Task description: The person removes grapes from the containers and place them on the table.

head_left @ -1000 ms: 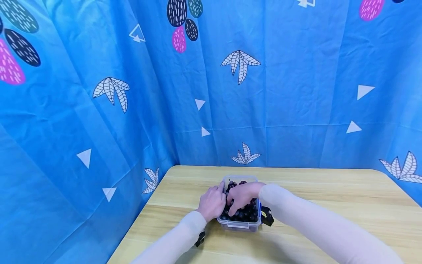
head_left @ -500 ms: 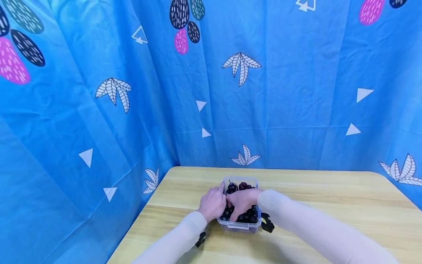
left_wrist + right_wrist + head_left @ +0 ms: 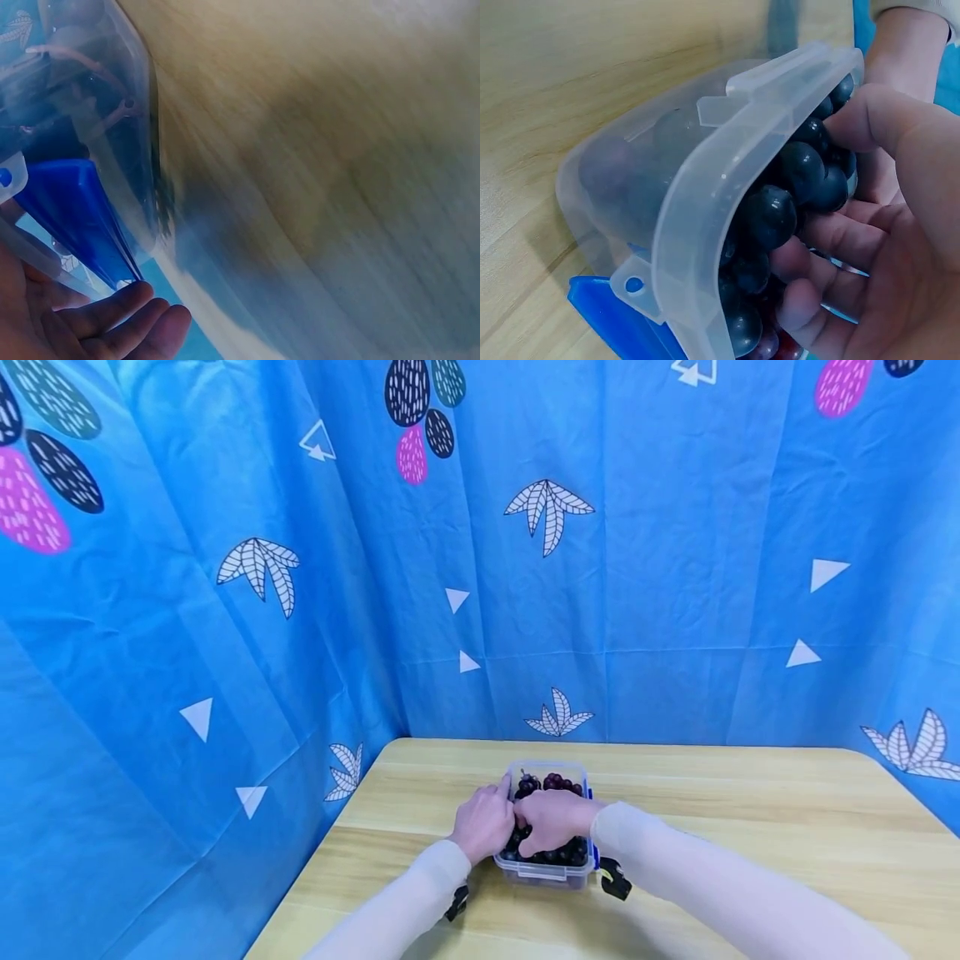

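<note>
L hand (image 3: 482, 822) fingers loose at box (image 3: 542, 874) edge, R hand (image 3: 557, 820) fingers round grapes (image 3: 769, 217) — tbl (image 3: 765, 810) wide to R

A clear plastic box (image 3: 543, 873) stands on the wooden table (image 3: 757, 793).

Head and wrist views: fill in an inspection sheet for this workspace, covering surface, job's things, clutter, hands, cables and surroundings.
Surface: light wood-grain table.
Job's things: clear container, open-topped, holding dark grapes; a blue latch hangs unfastened at its side.
Clutter: nothing seen.
Hands: left hand at the container's left side, index finger along the rim; whether it grips is unclear. Right hand reaches into the container, curled fingers and thumb against grapes. A black device shows by the right wrist.
Cables: nothing seen.
Surroundings: blue patterned curtain behind the table and along its left.
</note>
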`<state>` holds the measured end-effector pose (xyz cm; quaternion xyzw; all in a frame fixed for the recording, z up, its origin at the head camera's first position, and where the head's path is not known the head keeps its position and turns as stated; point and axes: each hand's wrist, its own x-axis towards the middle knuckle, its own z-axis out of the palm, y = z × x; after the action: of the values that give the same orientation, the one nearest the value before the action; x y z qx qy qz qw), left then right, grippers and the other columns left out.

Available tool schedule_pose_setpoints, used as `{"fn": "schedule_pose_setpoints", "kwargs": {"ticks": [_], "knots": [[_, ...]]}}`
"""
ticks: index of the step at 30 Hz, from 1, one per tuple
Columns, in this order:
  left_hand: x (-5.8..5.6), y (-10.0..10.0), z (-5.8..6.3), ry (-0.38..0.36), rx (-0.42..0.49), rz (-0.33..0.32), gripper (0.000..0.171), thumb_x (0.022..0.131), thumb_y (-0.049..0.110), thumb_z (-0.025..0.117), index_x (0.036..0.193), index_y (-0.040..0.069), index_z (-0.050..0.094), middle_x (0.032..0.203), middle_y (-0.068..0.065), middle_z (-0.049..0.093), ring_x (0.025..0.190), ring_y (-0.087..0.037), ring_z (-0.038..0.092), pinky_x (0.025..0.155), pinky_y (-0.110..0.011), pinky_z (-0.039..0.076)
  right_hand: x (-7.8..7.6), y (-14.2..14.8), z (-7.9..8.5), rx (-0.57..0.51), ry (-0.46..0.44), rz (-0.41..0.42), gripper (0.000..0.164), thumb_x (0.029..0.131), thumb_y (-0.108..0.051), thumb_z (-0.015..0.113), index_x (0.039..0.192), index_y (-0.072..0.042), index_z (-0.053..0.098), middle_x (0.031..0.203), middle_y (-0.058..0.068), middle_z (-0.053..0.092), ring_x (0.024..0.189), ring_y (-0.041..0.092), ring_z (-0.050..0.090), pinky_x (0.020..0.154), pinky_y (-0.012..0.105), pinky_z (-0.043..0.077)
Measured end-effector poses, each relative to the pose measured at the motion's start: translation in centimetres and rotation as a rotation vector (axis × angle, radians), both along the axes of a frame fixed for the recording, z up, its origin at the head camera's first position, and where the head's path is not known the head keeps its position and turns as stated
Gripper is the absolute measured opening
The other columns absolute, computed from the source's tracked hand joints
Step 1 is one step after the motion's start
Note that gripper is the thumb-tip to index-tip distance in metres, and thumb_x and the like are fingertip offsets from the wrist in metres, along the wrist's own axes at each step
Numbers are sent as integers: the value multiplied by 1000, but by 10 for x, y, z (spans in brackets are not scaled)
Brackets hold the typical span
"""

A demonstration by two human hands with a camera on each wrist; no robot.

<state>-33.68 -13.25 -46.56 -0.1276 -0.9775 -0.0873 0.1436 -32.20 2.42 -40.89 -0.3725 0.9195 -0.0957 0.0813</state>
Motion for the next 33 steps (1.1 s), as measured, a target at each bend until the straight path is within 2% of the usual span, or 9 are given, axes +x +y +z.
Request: {"fn": "schedule_pose_setpoints", "kwargs": {"ticks": [9,14,20,25,27,30,33], "knots": [[-1,0,3,-22,5,9,50,94,26,38,142,14,38,110,-7,63,99,-23,59,63,-40,51,1,5,1,-39,116,30,16,71,-34,70,76,-24,59,65,-18,51,58,6,48,53,25,39],[-3,-3,1,-28,41,7,49,94,27,38,142,17,39,106,-6,65,96,-23,60,61,-39,50,5,9,4,-78,98,35,15,73,-33,68,79,-23,59,63,-15,51,54,6,45,52,24,38],[-7,-6,-1,-39,140,-16,48,95,27,38,142,19,38,103,-7,66,83,-20,62,58,-35,47,7,16,11,-129,92,-4,14,75,-32,67,82,-22,60,60,-12,49,53,6,43,52,24,39],[-7,-9,1,-100,248,-20,48,95,28,37,143,21,37,104,-7,66,70,-15,55,55,-31,42,6,22,15,-182,101,-28,15,74,-31,66,84,-22,59,59,-10,45,52,6,41,48,25,37],[-6,-9,0,-106,261,-21,47,96,28,36,143,22,37,109,-7,65,72,-15,55,57,-32,43,5,25,16,-199,108,-40,16,73,-31,66,84,-23,58,60,-10,45,53,7,41,48,25,36],[-6,-9,-1,-95,269,-21,47,96,28,37,142,21,38,122,-6,61,87,-19,60,66,-37,47,5,31,18,-230,127,-48,15,73,-30,65,85,-24,58,59,-11,44,54,6,41,49,25,36],[-4,-9,-2,-94,267,-17,47,96,28,37,142,21,38,123,-7,60,101,-24,60,74,-42,48,5,36,21,-263,143,-55,17,74,-30,65,88,-23,59,59,-11,45,53,6,40,50,24,36]]}}
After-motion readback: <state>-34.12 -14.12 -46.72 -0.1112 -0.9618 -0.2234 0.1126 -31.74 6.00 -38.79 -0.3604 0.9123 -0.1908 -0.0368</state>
